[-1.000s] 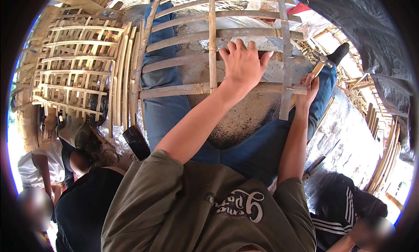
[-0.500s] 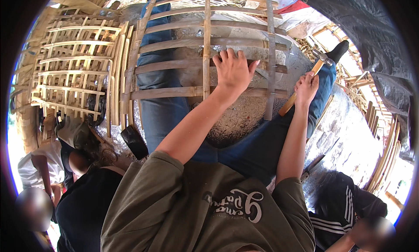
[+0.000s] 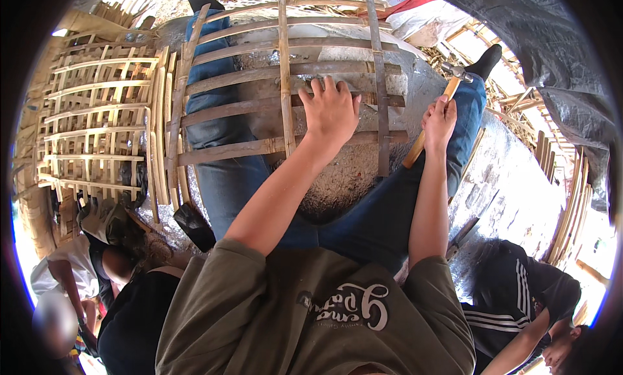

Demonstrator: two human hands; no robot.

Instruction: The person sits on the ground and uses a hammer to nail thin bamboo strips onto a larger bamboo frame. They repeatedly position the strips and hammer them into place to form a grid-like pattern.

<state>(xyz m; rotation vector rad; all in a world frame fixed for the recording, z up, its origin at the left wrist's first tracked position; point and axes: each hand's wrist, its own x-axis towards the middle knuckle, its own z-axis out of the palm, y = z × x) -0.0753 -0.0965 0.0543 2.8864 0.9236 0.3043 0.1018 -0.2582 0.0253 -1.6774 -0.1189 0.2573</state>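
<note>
A bamboo lattice [image 3: 285, 70] of long slats crossed by three uprights lies over my spread legs. My left hand [image 3: 329, 113] is on it between the middle and right uprights, its bent fingers over a dark bamboo slat [image 3: 259, 107]. Part of that slat is hidden under the hand. My right hand [image 3: 440, 120] is closed round the wooden handle of a hammer [image 3: 450, 88]. The hammer tilts with its metal head up and to the right, beside the lattice and over my right leg.
Finished-looking bamboo lattices [image 3: 97, 118] are stacked at the left, with loose strips beside them. A dark flat-ended object [image 3: 193, 225] lies near my left thigh. Other people sit at lower left and lower right [image 3: 519, 290]. Dark plastic sheeting [image 3: 538, 37] hangs at upper right.
The whole view has shifted, so lattice, hands and hammer appear farther left. My left hand stays on the slat and my right hand keeps its hold on the hammer.
</note>
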